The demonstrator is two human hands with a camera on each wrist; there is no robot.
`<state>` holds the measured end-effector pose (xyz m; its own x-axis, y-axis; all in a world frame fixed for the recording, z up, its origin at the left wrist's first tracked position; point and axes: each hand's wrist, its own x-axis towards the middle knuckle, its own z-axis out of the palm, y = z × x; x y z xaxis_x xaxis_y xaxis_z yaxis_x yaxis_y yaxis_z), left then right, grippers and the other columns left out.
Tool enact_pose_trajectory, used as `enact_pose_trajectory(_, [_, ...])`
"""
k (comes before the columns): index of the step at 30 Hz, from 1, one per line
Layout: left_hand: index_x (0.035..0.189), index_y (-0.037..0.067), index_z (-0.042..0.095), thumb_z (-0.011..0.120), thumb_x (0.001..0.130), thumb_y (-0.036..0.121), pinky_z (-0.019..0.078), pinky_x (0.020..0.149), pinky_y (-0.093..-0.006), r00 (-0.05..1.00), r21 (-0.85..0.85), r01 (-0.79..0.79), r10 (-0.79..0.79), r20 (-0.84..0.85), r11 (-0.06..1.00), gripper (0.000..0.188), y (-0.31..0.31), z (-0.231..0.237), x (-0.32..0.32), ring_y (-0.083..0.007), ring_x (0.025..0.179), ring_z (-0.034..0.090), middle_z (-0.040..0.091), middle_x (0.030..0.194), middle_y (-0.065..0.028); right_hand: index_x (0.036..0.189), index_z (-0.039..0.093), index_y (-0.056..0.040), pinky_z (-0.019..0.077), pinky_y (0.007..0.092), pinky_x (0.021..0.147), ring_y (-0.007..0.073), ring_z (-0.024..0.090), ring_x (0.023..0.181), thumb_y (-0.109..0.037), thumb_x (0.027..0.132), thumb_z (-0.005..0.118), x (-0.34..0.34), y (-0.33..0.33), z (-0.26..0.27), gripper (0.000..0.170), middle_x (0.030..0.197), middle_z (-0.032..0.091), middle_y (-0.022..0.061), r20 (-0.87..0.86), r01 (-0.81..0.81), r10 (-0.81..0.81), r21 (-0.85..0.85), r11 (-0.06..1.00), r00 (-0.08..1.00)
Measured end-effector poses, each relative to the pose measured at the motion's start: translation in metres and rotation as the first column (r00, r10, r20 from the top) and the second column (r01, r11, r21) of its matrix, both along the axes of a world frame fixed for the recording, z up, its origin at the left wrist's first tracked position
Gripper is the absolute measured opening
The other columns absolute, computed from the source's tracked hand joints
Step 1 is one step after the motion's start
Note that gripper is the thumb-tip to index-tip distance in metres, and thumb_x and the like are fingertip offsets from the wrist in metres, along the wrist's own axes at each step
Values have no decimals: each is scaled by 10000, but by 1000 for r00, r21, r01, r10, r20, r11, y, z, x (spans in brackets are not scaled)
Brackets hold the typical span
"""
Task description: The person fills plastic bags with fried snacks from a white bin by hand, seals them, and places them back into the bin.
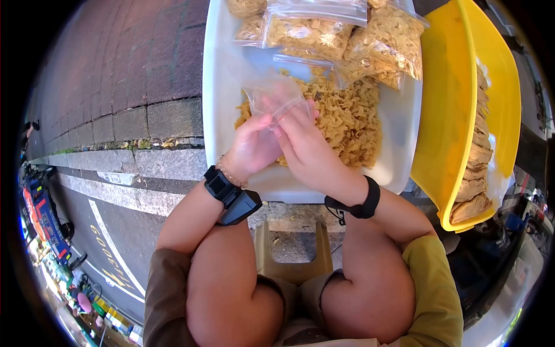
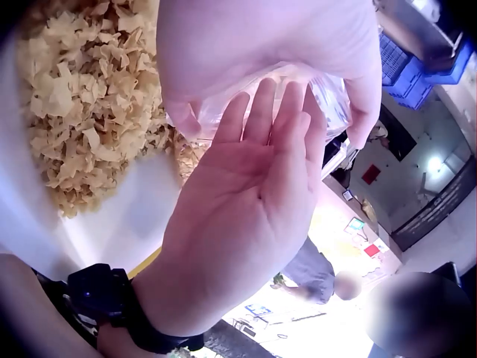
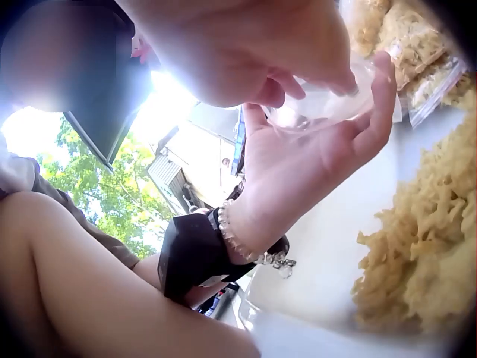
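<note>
Toward the near edge of the white tray (image 1: 399, 168), left hand (image 1: 252, 146) grips the clear bag (image 1: 256, 101); right hand (image 1: 304, 147), fingers straight, touches it: best spread its mouth wide!

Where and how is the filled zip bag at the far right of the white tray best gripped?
I'd pinch the filled zip bag by the clear strip along its edge, with the right hand coming from the right, over the white tray's wall. That strip looks flat and juts toward that wall, while the body is plump with flakes that might crush.
</note>
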<state>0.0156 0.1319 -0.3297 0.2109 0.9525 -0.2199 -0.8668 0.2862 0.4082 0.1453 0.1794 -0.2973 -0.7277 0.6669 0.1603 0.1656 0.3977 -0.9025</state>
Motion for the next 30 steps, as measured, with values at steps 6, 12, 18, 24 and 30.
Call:
enact_pose_trajectory(6, [1518,125,231,597,797,595,275,1136,-501,981,-115,-111,90,-173,987,935,1,12,-3,-392,1399,307,287,1518,-241,1271,538,-19,271,540,1105,542,245,1353,-27,865,562,-5,-9,-8,407,1519,181,316,179,-52,-26,420,906,984])
enact_pose_trajectory(12, [1512,148,228,714,748,403,293,1138,-462,997,-14,13,-12,80,1000,941,-2,6,-2,-367,1358,377,334,1484,-243,1395,470,-58,258,562,1118,416,246,1417,-126,908,476,-4,-12,-10,491,1562,182,234,172,-50,0,283,958,985])
enact_pose_trajectory(18, [1509,142,226,756,704,355,264,1145,-458,979,-35,132,-125,164,991,987,-6,15,15,-350,1344,389,356,1468,-235,1452,383,-96,198,573,1126,460,198,1418,-220,929,484,-5,-6,-15,546,1566,157,244,102,57,-73,147,987,992])
enact_pose_trajectory(24, [1476,17,273,724,783,287,255,1157,-421,945,-71,286,-269,184,956,870,-11,-15,14,-288,1356,393,406,1463,-171,1509,296,-134,137,584,1134,504,150,1419,-315,951,493,-12,9,-24,619,1571,132,253,228,172,-240,283,943,944])
enact_pose_trajectory(30, [1456,-6,307,685,836,280,271,1153,-422,942,14,226,-222,253,974,781,-12,-21,17,-274,1349,406,414,1462,-169,1496,321,-131,102,588,1146,483,169,1422,-432,944,477,-10,8,-22,649,1563,144,266,447,56,-287,463,884,847])
